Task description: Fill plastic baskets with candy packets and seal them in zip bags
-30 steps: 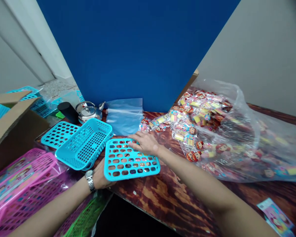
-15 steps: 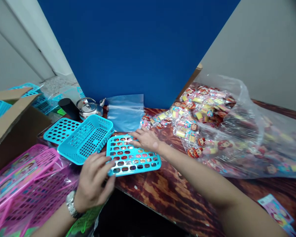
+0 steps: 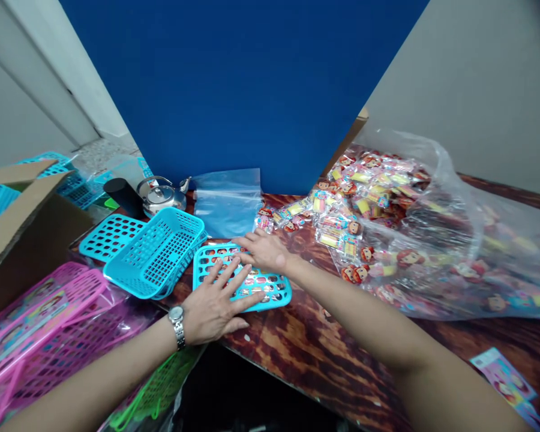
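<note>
A blue perforated lid (image 3: pixel 276 295) lies near the table's front edge, with colourful packets showing through its holes. My left hand (image 3: pixel 216 303), with a metal watch on the wrist, rests on its left and front part, fingers spread. On the back edge of the lid lies my right hand (image 3: pixel 265 252), its fingers stretched out toward the left. Just left of the lid stands an open blue basket (image 3: pixel 159 255), nested on another. A second blue lid (image 3: pixel 110 236) sits farther left. Behind the hands is a clear plastic bag (image 3: pixel 227 204).
Wrapped doll-shaped packets (image 3: pixel 364 192) spill from a large transparent bag (image 3: pixel 450 240) on the right. Pink baskets (image 3: pixel 85 336) and a cardboard box (image 3: pixel 31 240) are at left. A glass kettle (image 3: pixel 162 195) stands at the back beside a black cylinder (image 3: pixel 123 197). Printed cards (image 3: pixel 504 378) lie front right.
My left hand has moved right and forward from the lid's left corner and now lies spread on top of it. My right hand has stayed nearly in place.
</note>
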Tool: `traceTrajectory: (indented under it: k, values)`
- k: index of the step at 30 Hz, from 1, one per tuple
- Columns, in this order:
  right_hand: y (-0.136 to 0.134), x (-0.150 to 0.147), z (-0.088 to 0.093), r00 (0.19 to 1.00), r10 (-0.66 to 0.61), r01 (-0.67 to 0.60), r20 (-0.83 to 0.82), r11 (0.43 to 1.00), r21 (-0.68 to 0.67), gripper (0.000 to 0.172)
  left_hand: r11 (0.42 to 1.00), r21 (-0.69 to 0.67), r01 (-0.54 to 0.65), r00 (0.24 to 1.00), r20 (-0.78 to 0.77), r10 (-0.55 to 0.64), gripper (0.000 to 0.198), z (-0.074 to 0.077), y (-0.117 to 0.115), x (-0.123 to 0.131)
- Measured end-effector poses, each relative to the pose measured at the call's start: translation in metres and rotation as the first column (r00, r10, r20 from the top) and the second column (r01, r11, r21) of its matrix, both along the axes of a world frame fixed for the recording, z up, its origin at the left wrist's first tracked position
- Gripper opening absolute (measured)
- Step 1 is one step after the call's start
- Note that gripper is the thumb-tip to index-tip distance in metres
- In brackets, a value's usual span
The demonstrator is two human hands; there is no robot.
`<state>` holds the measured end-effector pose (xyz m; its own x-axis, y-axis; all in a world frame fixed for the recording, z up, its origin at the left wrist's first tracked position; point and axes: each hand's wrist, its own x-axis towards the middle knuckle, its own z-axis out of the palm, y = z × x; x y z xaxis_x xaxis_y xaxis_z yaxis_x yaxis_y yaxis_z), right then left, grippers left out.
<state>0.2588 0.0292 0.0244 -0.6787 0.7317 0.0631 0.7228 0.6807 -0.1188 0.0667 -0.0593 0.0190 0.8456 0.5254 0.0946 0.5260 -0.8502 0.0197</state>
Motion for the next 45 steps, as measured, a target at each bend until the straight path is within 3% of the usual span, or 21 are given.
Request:
traceTrajectory:
  k: [9,19,24,29,34,41,45]
  values:
    - [0.004,0.0,-0.003,0.998,-0.017,0.011,-0.065,0.996,-0.091,0.039,0.999,0.037,0.01,0.998,-0.056,-0.008,0.069,0.0,-0.002,0.006]
    - [0.012,-0.005,-0.003,0.946,-0.08,0.002,-0.313,0.971,-0.241,0.024,0.998,0.061,-0.022,1.0,0.008,0.022,0.062,-0.002,-0.001,0.006]
    - [0.019,-0.005,-0.003,0.906,-0.159,0.0,-0.392,0.927,-0.376,0.019,0.998,0.042,-0.036,0.998,0.056,0.034,0.065,0.0,0.002,0.005]
    - [0.022,-0.009,0.003,0.917,-0.206,0.015,-0.34,0.873,-0.488,0.016,0.998,0.03,-0.052,0.998,0.034,0.051,0.076,0.002,0.002,0.007]
    - [0.018,-0.011,0.01,0.957,-0.102,-0.019,-0.27,0.911,-0.411,0.028,0.995,0.082,-0.06,0.997,0.045,0.057,0.069,-0.003,-0.001,0.007]
    - [0.035,-0.006,0.013,0.938,0.064,-0.246,-0.339,0.814,-0.527,0.027,0.988,0.148,-0.038,0.999,0.033,0.034,0.057,-0.008,-0.002,0.008]
    - [0.034,-0.012,0.015,0.968,0.034,-0.164,-0.248,0.834,-0.527,0.028,0.99,0.134,-0.05,0.998,0.045,0.044,0.057,-0.006,-0.002,0.008]
